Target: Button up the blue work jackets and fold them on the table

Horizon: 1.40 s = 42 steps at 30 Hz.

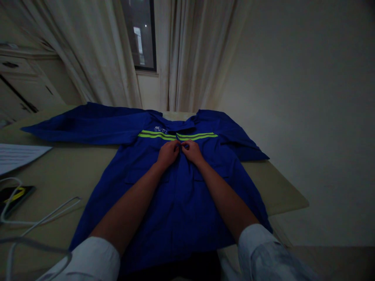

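A blue work jacket (175,203) with yellow-green and grey stripes across the chest lies spread over the table, sleeves out to both sides. At its front opening, just below the stripes, my left hand (169,153) is closed in a pinch on the jacket's edge. Close against it, my right hand (191,151) pinches the opposite edge, fingertips nearly meeting the left ones. Whatever small part sits between the fingertips is hidden. A small white print shows on the chest above the left hand.
The table (67,171) carries a printed paper sheet (20,156), a dark phone-like object (25,195) and a white cable (47,218) on the left. Curtains (193,50) and a window (140,35) stand behind, with a cabinet (26,78) at far left and a wall at right.
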### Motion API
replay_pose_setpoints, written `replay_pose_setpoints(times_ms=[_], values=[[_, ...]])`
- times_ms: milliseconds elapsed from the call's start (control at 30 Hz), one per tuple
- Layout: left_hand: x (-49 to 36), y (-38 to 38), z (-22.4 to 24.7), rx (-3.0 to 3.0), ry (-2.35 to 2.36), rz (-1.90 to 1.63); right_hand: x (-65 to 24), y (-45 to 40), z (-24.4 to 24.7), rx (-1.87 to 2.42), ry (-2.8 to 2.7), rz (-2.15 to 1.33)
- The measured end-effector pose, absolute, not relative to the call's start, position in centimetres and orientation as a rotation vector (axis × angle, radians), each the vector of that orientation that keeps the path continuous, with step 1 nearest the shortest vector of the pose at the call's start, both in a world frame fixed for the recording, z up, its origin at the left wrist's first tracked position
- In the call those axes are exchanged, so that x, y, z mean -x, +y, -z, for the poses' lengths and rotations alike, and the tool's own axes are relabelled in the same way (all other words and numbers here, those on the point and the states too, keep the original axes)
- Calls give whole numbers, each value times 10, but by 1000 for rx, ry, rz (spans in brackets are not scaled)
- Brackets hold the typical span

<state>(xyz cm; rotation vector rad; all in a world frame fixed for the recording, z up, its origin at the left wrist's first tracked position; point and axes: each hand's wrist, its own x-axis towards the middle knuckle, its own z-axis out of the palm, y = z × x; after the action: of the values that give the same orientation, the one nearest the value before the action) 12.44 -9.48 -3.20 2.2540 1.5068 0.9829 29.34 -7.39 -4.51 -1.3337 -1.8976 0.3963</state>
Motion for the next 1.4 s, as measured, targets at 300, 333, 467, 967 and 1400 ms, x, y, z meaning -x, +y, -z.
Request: replay_pose_setpoints(times_ms=[300,333,467,967,1400], values=[[-122,-87,36,-2040,1460,-1098,-293,-77,42,1319,-1993,-279],[-122,-85,37,-1997,1435,-1126,-292,-78,41,1325,-2011,-256],[-121,-80,41,-1848,1334,-1200,-289,-84,37,1353,-2046,-216],[-119,-70,48,-1729,1254,-1171,-290,-86,39,1388,-2005,-204],[-119,-84,40,-2009,1358,-1126,-297,-79,44,1313,-1871,-415]])
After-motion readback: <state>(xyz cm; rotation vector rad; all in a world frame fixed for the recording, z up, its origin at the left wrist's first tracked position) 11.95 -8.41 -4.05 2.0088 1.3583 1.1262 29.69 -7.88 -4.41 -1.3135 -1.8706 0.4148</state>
